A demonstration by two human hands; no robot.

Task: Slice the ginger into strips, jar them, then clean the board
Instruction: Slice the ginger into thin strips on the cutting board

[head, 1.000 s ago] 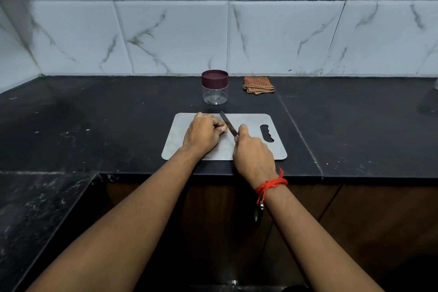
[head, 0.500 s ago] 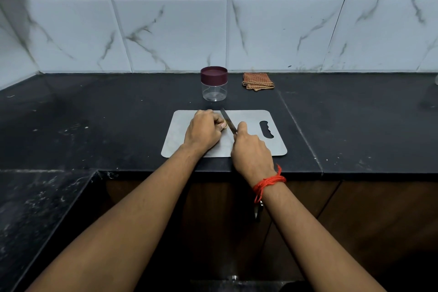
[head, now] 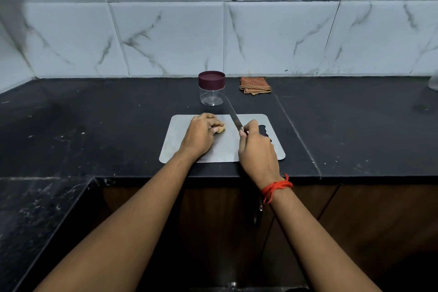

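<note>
While the left hand curls its fingers over a small piece of ginger, holding it on the grey cutting board, the right hand grips a knife just beside it, with the blade slanting away. Beyond the board, a lidded clear jar and a folded checked cloth sit on the black bench.
</note>
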